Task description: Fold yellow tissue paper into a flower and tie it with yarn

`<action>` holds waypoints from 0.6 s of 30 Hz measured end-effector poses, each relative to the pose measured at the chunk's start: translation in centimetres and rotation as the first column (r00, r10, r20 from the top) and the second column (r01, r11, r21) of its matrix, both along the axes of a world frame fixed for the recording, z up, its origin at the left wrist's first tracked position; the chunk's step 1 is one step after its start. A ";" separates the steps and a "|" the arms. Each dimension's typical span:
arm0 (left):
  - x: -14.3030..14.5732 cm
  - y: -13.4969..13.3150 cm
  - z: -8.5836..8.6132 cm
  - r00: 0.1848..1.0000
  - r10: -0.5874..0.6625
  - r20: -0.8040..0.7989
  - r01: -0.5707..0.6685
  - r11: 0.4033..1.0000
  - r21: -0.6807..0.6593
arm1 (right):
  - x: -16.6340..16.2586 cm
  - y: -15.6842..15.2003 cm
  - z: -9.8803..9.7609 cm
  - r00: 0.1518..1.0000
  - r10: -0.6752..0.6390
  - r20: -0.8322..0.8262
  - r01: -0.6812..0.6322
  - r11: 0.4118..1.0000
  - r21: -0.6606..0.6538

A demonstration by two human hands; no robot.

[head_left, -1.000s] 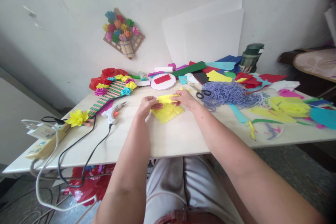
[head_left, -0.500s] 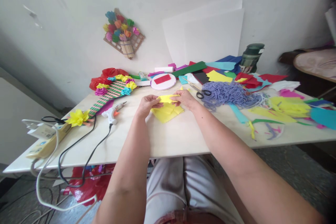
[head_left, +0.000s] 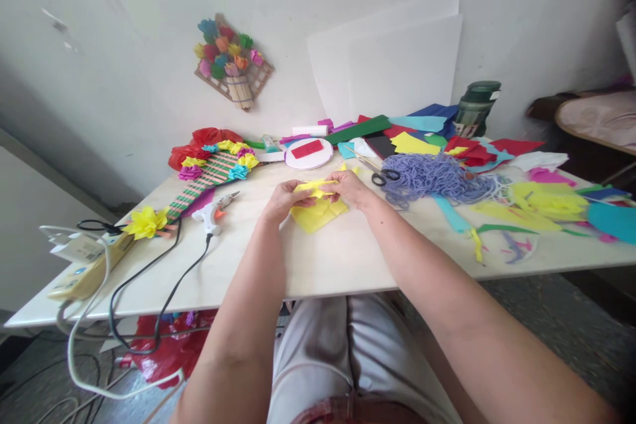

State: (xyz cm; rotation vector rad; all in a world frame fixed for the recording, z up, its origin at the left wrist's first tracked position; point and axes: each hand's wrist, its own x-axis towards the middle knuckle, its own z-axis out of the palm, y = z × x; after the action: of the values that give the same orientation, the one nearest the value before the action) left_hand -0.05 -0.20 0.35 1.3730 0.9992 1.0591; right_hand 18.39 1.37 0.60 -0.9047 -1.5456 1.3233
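- In the head view, your left hand [head_left: 285,201] has its thumb and fingers closed in a pinch on the near-left end of the folded yellow paper [head_left: 318,185].
- Your right hand [head_left: 350,187] pinches the other end, its fingers closed too; the paper spans between them, just above the middle of the bench [head_left: 338,265].
- A yellow sheet [head_left: 315,218] lies under your hands; you cannot tell from here whether it joins the held piece. If it does, pulling your hands apart could crease or tear it.
- The paper looks thin, so uneven pinching would probably make the folds slip or skew.
- The glue gun [head_left: 209,213] lies left of your left hand, nozzle pointing away from you and to the right. Whether it is hot does not show; a stray reach could meet the tip.
- Its black cord [head_left: 203,256] drops over the front edge near your left forearm; a snag could drag the gun.
- The scissors [head_left: 385,177] rest beside the purple yarn [head_left: 437,179], where loose strands could catch the handles if you lift them carelessly.
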 end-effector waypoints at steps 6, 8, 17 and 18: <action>0.0 0.3 -0.3 1.000 0.017 0.000 -0.017 1.000 0.013 | 0.0 0.3 -0.4 0.999 0.046 0.004 -0.046 0.999 0.000; -0.1 0.4 -0.3 0.999 0.034 0.001 -0.034 0.999 0.032 | 0.0 0.2 -0.4 0.998 0.059 -0.011 -0.059 0.998 -0.028; 0.0 0.2 -0.1 0.997 0.049 0.063 -0.053 0.997 0.055 | 0.0 -0.1 0.2 0.996 0.016 -0.090 -0.023 0.997 -0.080; 0.0 0.1 0.0 0.996 0.046 0.077 -0.050 0.997 0.051 | 0.0 -0.1 0.3 0.995 0.014 -0.099 -0.023 0.996 -0.083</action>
State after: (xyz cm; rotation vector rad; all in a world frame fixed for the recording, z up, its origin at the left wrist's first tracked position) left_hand -0.08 -0.08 0.30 1.3475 0.9583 1.1727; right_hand 18.40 1.27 0.86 -0.8656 -1.4353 1.4338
